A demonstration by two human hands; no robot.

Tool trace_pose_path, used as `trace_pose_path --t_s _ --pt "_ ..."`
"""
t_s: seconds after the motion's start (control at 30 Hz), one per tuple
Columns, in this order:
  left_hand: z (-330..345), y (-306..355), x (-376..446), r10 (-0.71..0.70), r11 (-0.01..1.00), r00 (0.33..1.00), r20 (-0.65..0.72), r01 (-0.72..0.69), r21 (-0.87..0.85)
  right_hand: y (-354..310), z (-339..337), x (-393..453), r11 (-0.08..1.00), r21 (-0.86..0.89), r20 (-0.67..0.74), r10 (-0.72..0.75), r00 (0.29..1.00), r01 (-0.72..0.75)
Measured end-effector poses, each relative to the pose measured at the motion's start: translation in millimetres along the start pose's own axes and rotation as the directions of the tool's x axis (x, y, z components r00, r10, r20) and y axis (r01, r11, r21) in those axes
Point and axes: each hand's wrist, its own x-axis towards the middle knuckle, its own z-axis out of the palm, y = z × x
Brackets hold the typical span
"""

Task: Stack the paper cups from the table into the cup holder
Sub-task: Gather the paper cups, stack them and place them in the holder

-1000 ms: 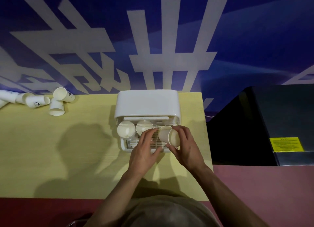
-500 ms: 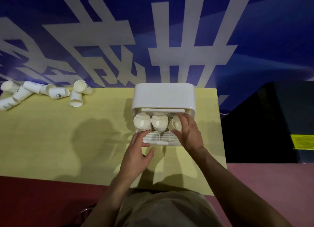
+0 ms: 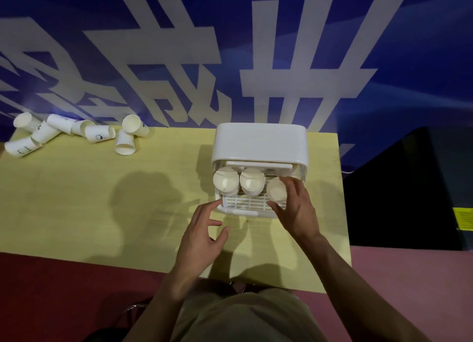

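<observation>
We see a blue wall [image 3: 384, 60] with large white characters — a yellow table [image 3: 76, 201], reddish floor [image 3: 409, 277], black cabinet [image 3: 409, 188].

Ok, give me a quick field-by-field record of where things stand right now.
holder: white cup holder on yellow table, three cup stacks inside
right hand: right hand grips right-most stack
left hand: left hand open, by the holder's front left corner
remaining: loose paper cups lying at table's far left
</observation>
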Motion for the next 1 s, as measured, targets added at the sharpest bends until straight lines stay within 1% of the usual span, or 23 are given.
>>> trace_pose_path --t_s 0.13,0.3,0.43,0.53,0.63,0.73,0.8,0.9,1.0 --pt "-18 -10 7 -0.023 0.999 1.0 -0.018 0.023 -0.029 -40 -4 -16 0.992 0.124 -0.024 0.012 1.0 -0.009" --pt "-61 -47 22 -0.082 0.994 0.996 -0.03 0.08 -0.068 -106 18 -23 0.981 0.191 0.029 -0.041 0.999 0.035" --pt "-123 -93 43 -0.138 0.986 0.983 -0.122 0.125 -0.112 -162 58 -7 0.976 0.207 0.073 -0.085 0.994 0.068" --pt "-183 -141 63 -0.18 0.978 0.966 -0.184 0.155 -0.141 -211 98 17 0.974 0.191 0.083 -0.138 0.987 0.12" --pt "-249 -195 82 -0.206 0.974 0.947 -0.246 0.175 -0.142 -257 141 44 0.979 0.173 0.101 -0.126 0.987 0.107" --pt "-312 -245 102 -0.25 0.964 0.914 -0.321 0.205 -0.169 -297 182 84 0.982 0.104 0.122 -0.169 0.978 0.157" --pt "-348 -275 115 -0.272 0.958 0.9 -0.341 0.221 -0.181 -321 208 115 0.984 0.053 0.114 -0.176 0.978 0.171" --pt "-381 -311 130 -0.289 0.954 0.895 -0.34 0.239 -0.182 -346 247 159 0.993 0.051 0.084 -0.11 0.99 0.106" --pt "-387 -336 148 -0.252 0.963 0.918 -0.306 0.204 -0.179 -362 285 198 0.998 0.014 0.084 -0.066 0.994 0.065"
